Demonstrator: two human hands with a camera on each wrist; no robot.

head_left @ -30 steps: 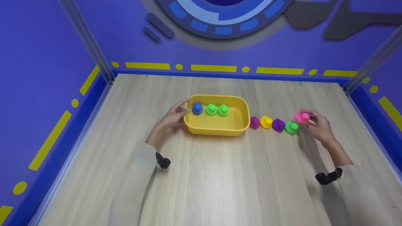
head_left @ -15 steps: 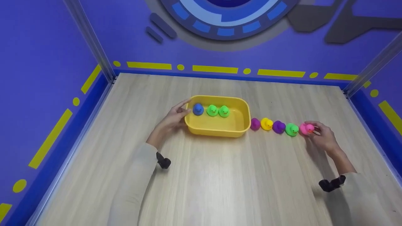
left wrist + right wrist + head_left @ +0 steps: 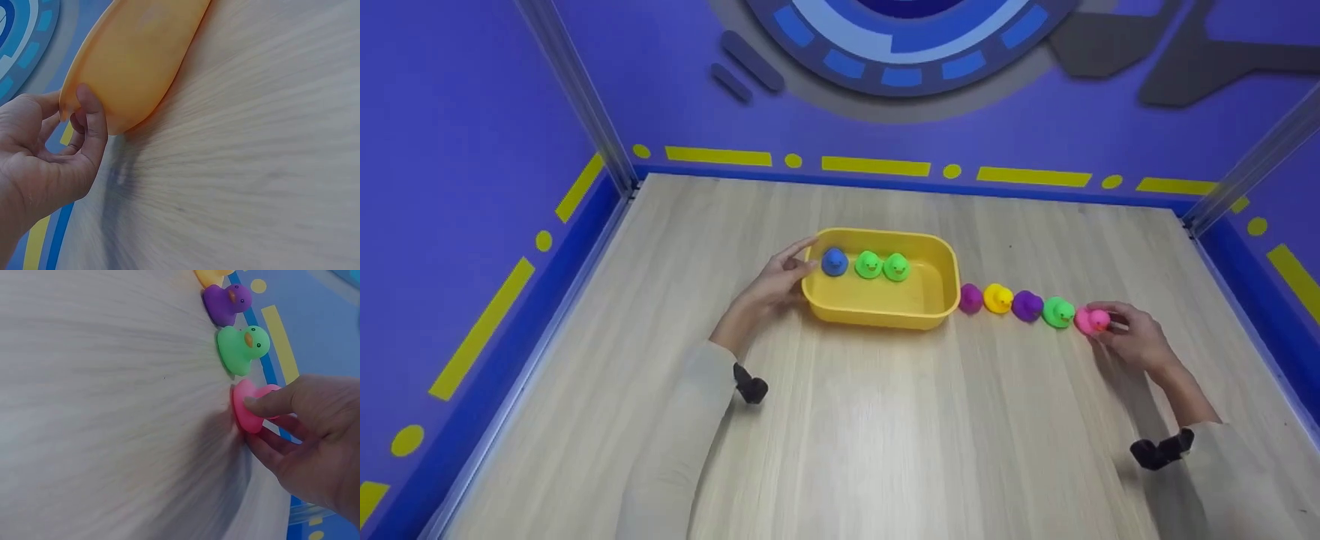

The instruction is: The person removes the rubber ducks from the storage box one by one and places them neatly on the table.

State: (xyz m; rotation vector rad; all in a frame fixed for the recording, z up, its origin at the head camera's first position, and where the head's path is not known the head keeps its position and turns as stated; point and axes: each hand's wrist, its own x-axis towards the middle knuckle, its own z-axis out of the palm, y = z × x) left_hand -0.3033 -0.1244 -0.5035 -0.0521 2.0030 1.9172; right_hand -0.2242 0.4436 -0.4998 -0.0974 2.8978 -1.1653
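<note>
My right hand (image 3: pixel 1140 339) pinches a pink rubber duck (image 3: pixel 1090 320) at the right end of a row on the table. In the right wrist view the thumb lies across the side of the pink duck (image 3: pixel 247 417), whose base is at the tabletop. Just left of it sits a green duck (image 3: pixel 1058 312), then a purple duck (image 3: pixel 1027 306), a yellow duck (image 3: pixel 998 298) and a magenta duck (image 3: pixel 971 298) beside the yellow tub (image 3: pixel 877 318). My left hand (image 3: pixel 769 289) grips the tub's left rim, thumb on one side of the wall and fingers on the other.
Inside the tub stand a blue duck (image 3: pixel 834 262) and two green ducks, one at the left (image 3: pixel 868 265) and one at the right (image 3: pixel 896 268). Blue printed panels (image 3: pixel 840 127) wall in the wooden table (image 3: pixel 885 420) at the back and sides.
The right hand has brought the pink duck down and toward the front, from above the green duck to the row's right end on the table. The left hand keeps its hold on the tub.
</note>
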